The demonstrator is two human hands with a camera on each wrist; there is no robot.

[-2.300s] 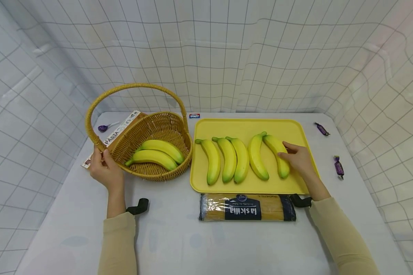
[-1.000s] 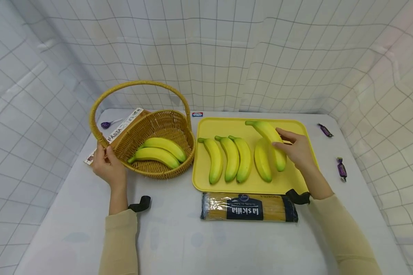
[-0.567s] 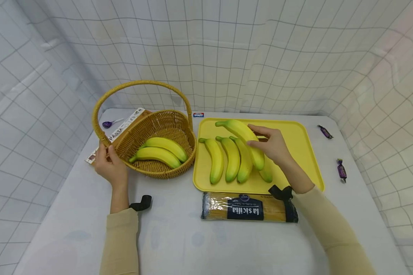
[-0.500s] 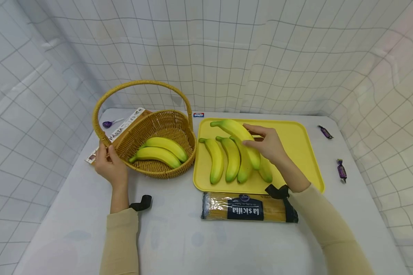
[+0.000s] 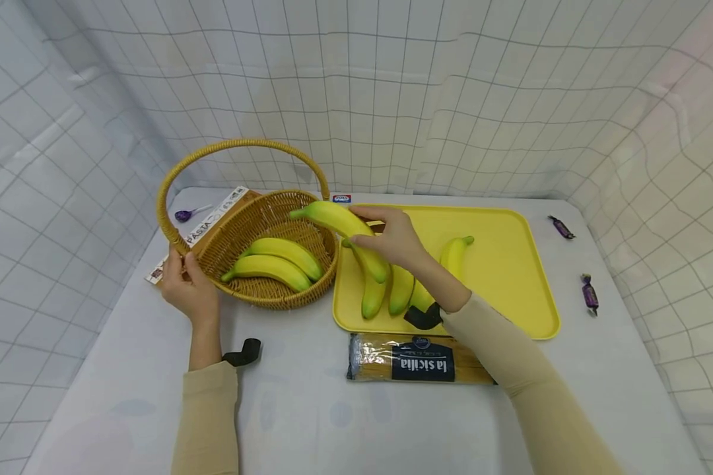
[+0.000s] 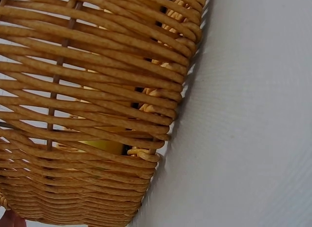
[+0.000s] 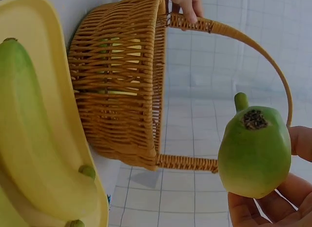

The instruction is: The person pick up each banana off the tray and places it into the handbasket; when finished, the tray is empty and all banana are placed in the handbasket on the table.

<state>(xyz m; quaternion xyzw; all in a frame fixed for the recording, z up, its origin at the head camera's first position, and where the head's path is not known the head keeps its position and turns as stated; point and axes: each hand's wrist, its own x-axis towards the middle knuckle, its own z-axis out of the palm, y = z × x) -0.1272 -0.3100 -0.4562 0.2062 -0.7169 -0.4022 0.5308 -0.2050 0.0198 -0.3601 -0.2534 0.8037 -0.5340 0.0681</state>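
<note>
My right hand (image 5: 401, 244) pinches a yellow banana (image 5: 347, 227) with green tips, held above the tray's left edge, its stem end over the basket's right rim. In the right wrist view the banana's blunt green end (image 7: 256, 154) faces the camera. My left hand (image 5: 189, 290) grips the foot of the wicker basket's handle (image 5: 172, 227) on its left side. Two bananas (image 5: 267, 267) lie inside the basket (image 5: 273, 301). Several more, such as the rightmost banana (image 5: 456, 254), lie on the yellow tray (image 5: 505, 264), partly hidden by my right arm. The left wrist view shows mostly basket weave (image 6: 97, 114).
A spaghetti packet (image 5: 422, 359) lies before the tray, its right end behind my sleeve. A pasta box (image 5: 208, 221) sits behind the basket, with a purple lollipop (image 5: 183, 216) beyond. Two wrapped candies, a far candy (image 5: 561, 227) and a near candy (image 5: 590, 295), lie on the right.
My right hand has lifted the rightmost banana off the tray and carried it left to the basket's right rim. My left hand has stayed on the basket handle.
</note>
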